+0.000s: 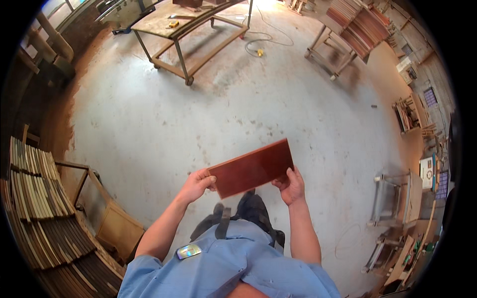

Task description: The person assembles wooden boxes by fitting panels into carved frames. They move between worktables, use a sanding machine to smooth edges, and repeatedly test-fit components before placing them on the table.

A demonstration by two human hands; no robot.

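Note:
A reddish-brown rectangular wooden board is held up in front of my body, its right end tilted higher than its left. My left hand grips the left end, thumb over the face and fingers behind. At the opposite end, my right hand is closed round the lower right corner, its thumb on the face. The board's underside and most of my fingers behind it are hidden. Below it show my dark trousers and shoes above the floor.
A wheeled metal-framed table stands ahead, a yellow tool on it. A cable trails over the grey floor. Stacked wood strips fill a rack at left; reddish boards lie on a stand far right. A cart is at right.

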